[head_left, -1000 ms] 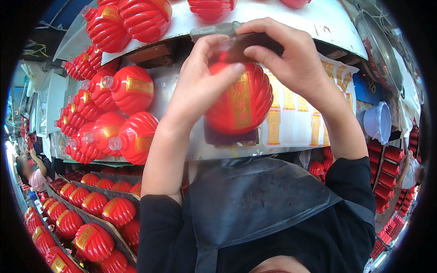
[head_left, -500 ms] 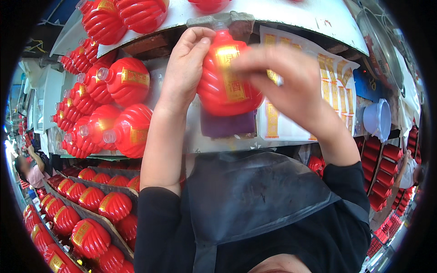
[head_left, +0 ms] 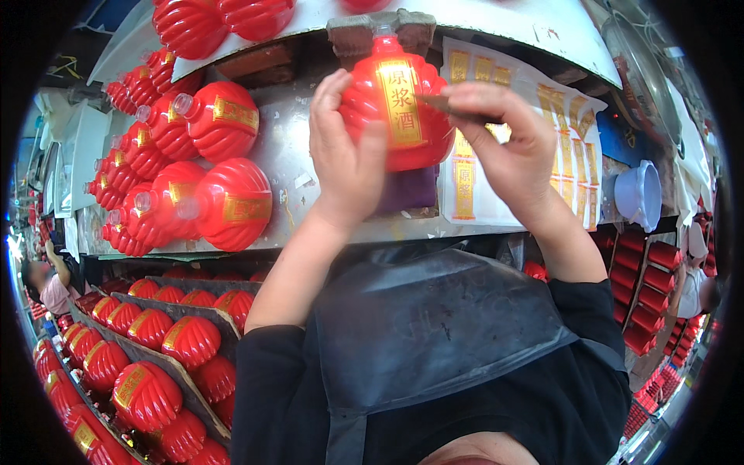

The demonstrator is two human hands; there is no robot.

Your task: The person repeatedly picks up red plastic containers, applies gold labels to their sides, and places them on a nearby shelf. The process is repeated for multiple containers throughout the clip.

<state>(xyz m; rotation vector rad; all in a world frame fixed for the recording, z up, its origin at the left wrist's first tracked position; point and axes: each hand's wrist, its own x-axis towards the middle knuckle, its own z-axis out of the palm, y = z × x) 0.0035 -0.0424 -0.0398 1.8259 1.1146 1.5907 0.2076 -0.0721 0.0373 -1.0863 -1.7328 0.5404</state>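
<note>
A red, round, ribbed bottle point(head_left: 364, 105) lies with its clear neck on a grey padded rest point(head_left: 341, 35) and its body above a purple pad point(head_left: 408, 191). A gold vertical label point(head_left: 402, 105) runs down its front. My left hand point(head_left: 345, 159) is open beside the bottle's lower left, fingers stretched up along its side and thumb, blurred, across its lower front. In my right hand point(head_left: 511, 139) a thin dark tool point(head_left: 449, 105) is pinched, its tip at the label's right edge; its exact kind is unclear. White sheets of gold labels point(head_left: 463, 186) lie under and beyond that hand.
Several labelled red bottles point(head_left: 225, 122) lie at the left of the metal bench point(head_left: 291, 198); others are on the white shelf point(head_left: 511, 19) above. Racks of red bottles point(head_left: 147, 395) stand at lower left. A lavender tub point(head_left: 639, 195) is at the right. People work at both sides.
My left hand has left the neck and moved down to the bottle's lower left side. My right hand has drawn right, off the label's middle, uncovering the label and the dark tool.
</note>
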